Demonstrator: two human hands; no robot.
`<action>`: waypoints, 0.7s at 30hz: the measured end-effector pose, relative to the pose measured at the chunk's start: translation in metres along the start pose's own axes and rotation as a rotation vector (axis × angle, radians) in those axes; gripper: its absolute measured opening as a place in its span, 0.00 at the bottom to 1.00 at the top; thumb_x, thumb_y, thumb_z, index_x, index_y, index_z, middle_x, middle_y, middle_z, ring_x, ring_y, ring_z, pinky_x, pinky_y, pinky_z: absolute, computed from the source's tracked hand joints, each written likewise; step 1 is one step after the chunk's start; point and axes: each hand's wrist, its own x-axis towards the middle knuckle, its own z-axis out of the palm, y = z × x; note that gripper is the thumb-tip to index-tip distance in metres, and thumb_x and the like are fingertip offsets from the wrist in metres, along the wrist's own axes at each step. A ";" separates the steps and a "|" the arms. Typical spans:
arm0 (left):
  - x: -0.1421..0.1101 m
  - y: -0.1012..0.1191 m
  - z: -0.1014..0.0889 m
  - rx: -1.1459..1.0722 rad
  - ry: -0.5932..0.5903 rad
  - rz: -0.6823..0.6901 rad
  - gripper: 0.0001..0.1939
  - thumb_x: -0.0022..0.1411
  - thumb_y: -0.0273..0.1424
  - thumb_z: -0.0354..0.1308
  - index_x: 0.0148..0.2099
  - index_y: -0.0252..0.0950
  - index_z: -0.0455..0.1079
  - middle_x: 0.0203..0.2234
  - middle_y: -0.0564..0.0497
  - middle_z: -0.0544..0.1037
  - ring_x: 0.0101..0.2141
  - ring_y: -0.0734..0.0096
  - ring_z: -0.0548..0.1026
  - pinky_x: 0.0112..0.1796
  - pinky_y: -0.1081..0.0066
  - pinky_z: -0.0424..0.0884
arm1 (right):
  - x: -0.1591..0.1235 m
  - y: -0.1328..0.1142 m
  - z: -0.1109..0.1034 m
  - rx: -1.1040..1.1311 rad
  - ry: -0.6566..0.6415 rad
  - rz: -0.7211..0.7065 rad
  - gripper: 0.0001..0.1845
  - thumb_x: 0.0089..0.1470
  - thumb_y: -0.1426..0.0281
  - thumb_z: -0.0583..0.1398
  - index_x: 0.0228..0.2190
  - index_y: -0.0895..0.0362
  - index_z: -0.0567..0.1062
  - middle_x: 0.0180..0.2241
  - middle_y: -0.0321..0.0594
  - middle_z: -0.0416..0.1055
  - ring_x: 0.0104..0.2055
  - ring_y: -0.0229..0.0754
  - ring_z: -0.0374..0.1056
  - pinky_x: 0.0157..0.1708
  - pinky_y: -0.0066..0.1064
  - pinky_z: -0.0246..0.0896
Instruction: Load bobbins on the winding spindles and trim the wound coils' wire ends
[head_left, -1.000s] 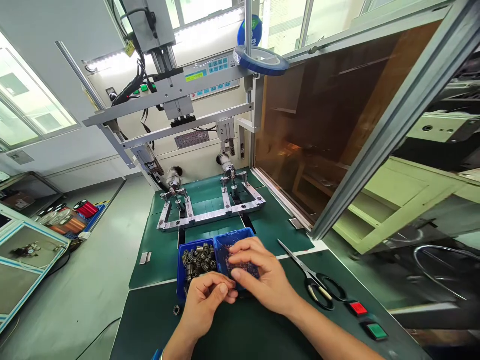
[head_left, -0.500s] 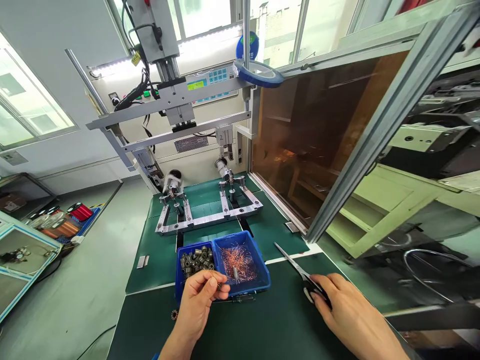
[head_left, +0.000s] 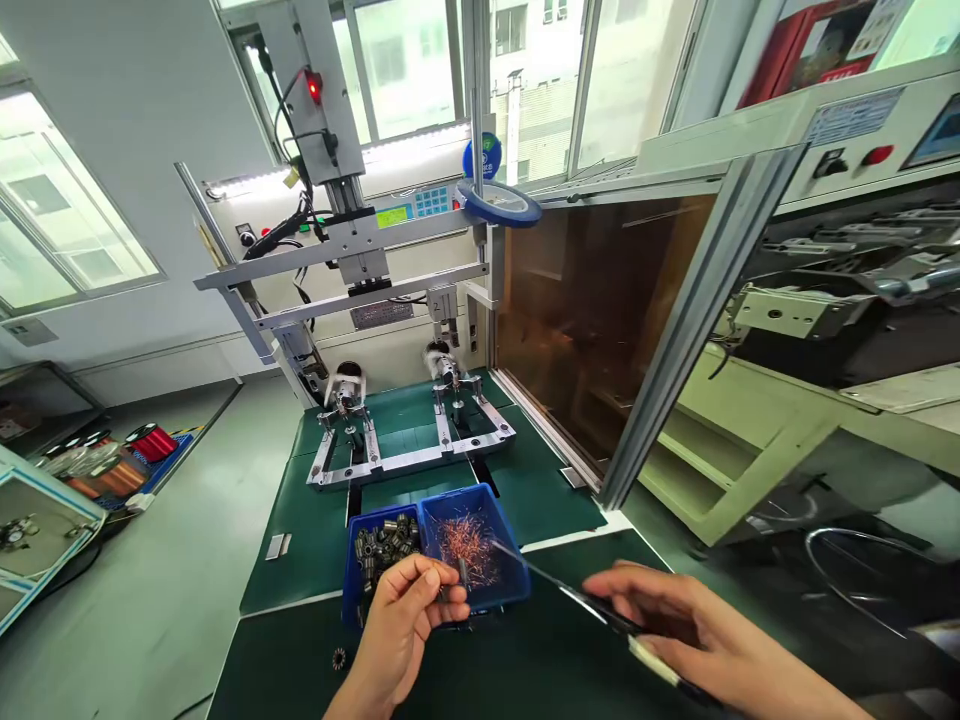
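Observation:
My left hand (head_left: 401,630) is closed in a pinch on a small dark coil part (head_left: 448,592), held just in front of a blue two-compartment tray (head_left: 514,583). The tray's left bin holds several small dark coil parts (head_left: 382,545); its right bin holds copper wire scraps (head_left: 465,535). My right hand (head_left: 690,625) grips a pair of scissors (head_left: 559,590), whose blades point left toward the part in my left hand, over the tray's right bin.
A winding machine with a metal fixture frame (head_left: 409,460) stands behind the tray on the green mat (head_left: 540,480). A blue tape roll (head_left: 499,203) hangs above. A tinted enclosure panel (head_left: 585,320) stands to the right. Red wire spools (head_left: 150,440) lie far left. A small ring part (head_left: 339,658) sits on the mat.
My right hand left the tray, went right to the scissors on the mat, picked them up and swung their blades toward my left hand. The view tilted upward.

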 end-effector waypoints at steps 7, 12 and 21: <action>0.002 0.000 0.020 -0.008 -0.037 -0.101 0.14 0.51 0.36 0.71 0.29 0.30 0.73 0.32 0.45 0.74 0.39 0.61 0.75 0.44 0.63 0.72 | 0.043 -0.021 0.013 0.084 -0.367 -0.059 0.22 0.40 0.73 0.60 0.41 0.63 0.74 0.30 0.37 0.60 0.32 0.35 0.57 0.32 0.27 0.53; 0.005 0.001 0.027 -0.008 0.035 -0.147 0.18 0.42 0.37 0.75 0.25 0.31 0.71 0.30 0.46 0.75 0.35 0.61 0.76 0.39 0.66 0.74 | 0.055 -0.022 0.023 0.081 -0.387 -0.133 0.18 0.44 0.72 0.60 0.40 0.64 0.75 0.29 0.36 0.60 0.29 0.33 0.56 0.29 0.27 0.52; 0.014 -0.002 0.029 0.067 0.069 -0.200 0.19 0.42 0.38 0.73 0.27 0.30 0.70 0.32 0.44 0.77 0.37 0.59 0.77 0.41 0.64 0.74 | 0.054 -0.008 0.020 0.102 -0.381 -0.098 0.18 0.48 0.69 0.60 0.41 0.64 0.74 0.27 0.35 0.61 0.27 0.33 0.57 0.29 0.28 0.55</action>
